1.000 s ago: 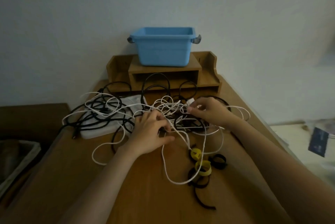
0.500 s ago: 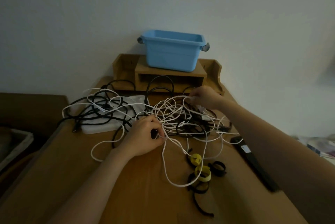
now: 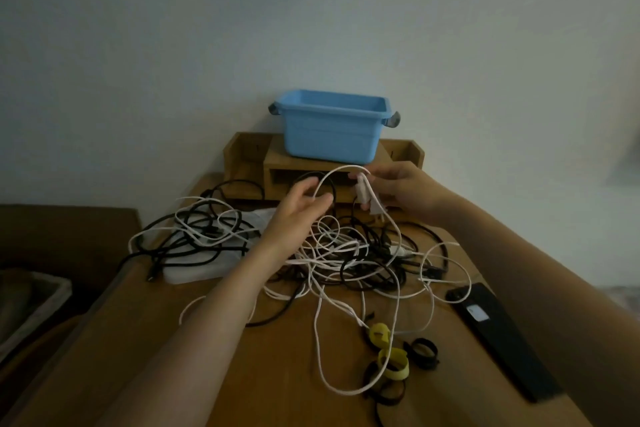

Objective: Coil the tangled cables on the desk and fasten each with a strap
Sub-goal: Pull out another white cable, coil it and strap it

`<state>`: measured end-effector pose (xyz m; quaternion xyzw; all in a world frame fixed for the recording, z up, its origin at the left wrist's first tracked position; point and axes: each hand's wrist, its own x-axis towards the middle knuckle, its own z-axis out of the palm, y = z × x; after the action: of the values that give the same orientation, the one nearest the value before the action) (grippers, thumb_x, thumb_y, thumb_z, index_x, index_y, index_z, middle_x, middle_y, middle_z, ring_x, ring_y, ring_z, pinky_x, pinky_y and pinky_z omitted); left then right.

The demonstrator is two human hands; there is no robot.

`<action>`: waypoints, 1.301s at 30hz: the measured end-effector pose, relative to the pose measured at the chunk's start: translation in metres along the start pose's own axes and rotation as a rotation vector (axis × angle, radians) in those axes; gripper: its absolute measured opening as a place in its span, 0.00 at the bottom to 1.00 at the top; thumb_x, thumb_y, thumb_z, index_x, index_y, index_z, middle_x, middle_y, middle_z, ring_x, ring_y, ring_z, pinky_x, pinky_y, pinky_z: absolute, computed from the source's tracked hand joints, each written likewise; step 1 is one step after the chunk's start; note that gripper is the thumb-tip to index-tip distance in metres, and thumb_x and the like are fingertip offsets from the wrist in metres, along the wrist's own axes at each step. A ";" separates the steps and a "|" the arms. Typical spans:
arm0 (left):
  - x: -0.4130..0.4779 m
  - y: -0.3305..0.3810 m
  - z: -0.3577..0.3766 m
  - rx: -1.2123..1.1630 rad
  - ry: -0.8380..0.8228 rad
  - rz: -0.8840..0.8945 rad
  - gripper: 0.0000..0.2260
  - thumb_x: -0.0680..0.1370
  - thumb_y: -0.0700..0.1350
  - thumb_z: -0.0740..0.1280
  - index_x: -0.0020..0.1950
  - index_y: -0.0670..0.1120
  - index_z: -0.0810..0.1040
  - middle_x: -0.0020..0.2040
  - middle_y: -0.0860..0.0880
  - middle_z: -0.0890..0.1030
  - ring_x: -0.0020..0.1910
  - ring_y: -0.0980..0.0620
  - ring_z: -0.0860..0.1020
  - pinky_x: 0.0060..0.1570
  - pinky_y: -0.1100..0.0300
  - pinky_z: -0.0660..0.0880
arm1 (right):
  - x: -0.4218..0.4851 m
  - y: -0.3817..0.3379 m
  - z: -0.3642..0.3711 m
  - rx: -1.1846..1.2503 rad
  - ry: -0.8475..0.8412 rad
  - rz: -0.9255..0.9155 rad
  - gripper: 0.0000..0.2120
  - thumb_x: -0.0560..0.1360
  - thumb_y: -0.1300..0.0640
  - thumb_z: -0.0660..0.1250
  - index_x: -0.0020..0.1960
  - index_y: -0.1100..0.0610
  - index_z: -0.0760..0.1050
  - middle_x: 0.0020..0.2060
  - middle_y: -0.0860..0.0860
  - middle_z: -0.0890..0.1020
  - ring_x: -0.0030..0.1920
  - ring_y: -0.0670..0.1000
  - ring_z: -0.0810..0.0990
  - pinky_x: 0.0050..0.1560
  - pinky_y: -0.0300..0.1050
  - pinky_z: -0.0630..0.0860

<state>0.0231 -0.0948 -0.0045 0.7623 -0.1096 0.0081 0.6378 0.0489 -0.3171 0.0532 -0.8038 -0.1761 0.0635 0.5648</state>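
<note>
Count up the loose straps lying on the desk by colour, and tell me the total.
Yellow straps: 2, one just behind the other.
Black straps: 2 that I can tell apart, a closed ring to the right of the yellow ones and a loop with a tail in front of them; they overlap, so another may be hidden.
Total: 4, at least.

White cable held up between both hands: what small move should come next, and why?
Probably slide the left hand along the white cable to draw slack out of the tangle. The right hand pinches its plug end, but the rest hangs down and loops through that pile, so it cannot be coiled yet.
</note>
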 end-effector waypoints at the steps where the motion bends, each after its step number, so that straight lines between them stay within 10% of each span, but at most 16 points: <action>1: 0.002 0.003 0.000 0.019 -0.027 0.006 0.15 0.84 0.50 0.63 0.70 0.51 0.75 0.49 0.54 0.83 0.50 0.58 0.81 0.55 0.59 0.75 | -0.001 0.000 0.000 0.023 0.011 0.006 0.11 0.83 0.59 0.63 0.61 0.58 0.81 0.49 0.59 0.84 0.45 0.55 0.85 0.48 0.48 0.84; 8: 0.014 0.011 -0.017 -0.197 0.129 0.122 0.12 0.86 0.47 0.60 0.53 0.47 0.83 0.28 0.55 0.66 0.28 0.56 0.63 0.33 0.57 0.64 | 0.003 0.013 -0.009 -0.288 0.414 -0.004 0.10 0.81 0.61 0.66 0.51 0.50 0.84 0.50 0.44 0.84 0.54 0.47 0.81 0.54 0.42 0.75; 16: 0.020 0.024 -0.025 -0.132 0.001 0.318 0.13 0.85 0.46 0.61 0.52 0.49 0.85 0.28 0.52 0.66 0.26 0.55 0.61 0.27 0.64 0.59 | 0.009 0.017 0.034 -0.101 0.125 -0.176 0.26 0.77 0.51 0.72 0.74 0.50 0.72 0.67 0.47 0.79 0.67 0.47 0.77 0.70 0.53 0.74; 22: 0.029 0.030 -0.030 0.044 0.040 0.388 0.09 0.84 0.42 0.62 0.52 0.45 0.83 0.25 0.59 0.71 0.24 0.61 0.65 0.28 0.69 0.62 | 0.016 0.020 0.052 0.236 0.062 -0.224 0.11 0.85 0.57 0.60 0.51 0.60 0.79 0.29 0.49 0.73 0.30 0.48 0.72 0.38 0.43 0.75; 30: 0.037 0.009 -0.027 0.140 -0.076 0.189 0.13 0.82 0.49 0.66 0.40 0.46 0.79 0.30 0.53 0.76 0.35 0.54 0.80 0.45 0.57 0.79 | 0.017 0.015 0.022 0.689 0.283 -0.238 0.13 0.85 0.59 0.57 0.45 0.57 0.76 0.27 0.46 0.63 0.27 0.46 0.61 0.32 0.40 0.67; 34: 0.030 0.014 -0.018 -0.101 -0.277 0.155 0.15 0.85 0.43 0.58 0.46 0.45 0.83 0.41 0.46 0.83 0.47 0.46 0.83 0.51 0.54 0.81 | 0.017 0.022 0.012 0.587 0.416 -0.234 0.13 0.85 0.56 0.58 0.48 0.57 0.79 0.30 0.49 0.70 0.32 0.49 0.71 0.41 0.45 0.73; 39: 0.033 0.013 -0.009 -0.064 -0.103 0.235 0.17 0.81 0.34 0.66 0.60 0.56 0.81 0.57 0.54 0.83 0.57 0.50 0.82 0.51 0.54 0.81 | 0.018 0.019 0.028 0.516 0.283 -0.264 0.14 0.85 0.55 0.58 0.54 0.59 0.81 0.50 0.56 0.82 0.55 0.55 0.82 0.61 0.49 0.77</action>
<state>0.0545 -0.0931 0.0154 0.7230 -0.2307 0.0401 0.6499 0.0607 -0.2916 0.0277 -0.6052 -0.1768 -0.0803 0.7720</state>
